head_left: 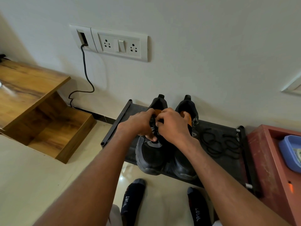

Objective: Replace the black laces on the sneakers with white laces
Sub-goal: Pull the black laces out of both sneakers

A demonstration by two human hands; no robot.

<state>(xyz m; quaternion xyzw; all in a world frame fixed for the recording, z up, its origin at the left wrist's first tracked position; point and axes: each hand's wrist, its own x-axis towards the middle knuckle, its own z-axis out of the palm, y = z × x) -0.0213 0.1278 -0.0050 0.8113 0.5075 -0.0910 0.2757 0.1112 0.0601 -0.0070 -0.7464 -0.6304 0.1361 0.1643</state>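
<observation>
Both hands work the left sneaker [151, 154] on the shoe rack [228, 162]: left hand [138, 123] and right hand [172, 126] pinch its black lace [154, 128], toe toward 6 o'clock; loose black lace [218, 142] lies at 3 o'clock

Both bare forearms stretched forward and converging, left hand [140, 124] and right hand [172, 126] brought close together with knuckles up, fingers [150, 136] curled downward in a pinch, two socked feet [133, 198] planted below
</observation>
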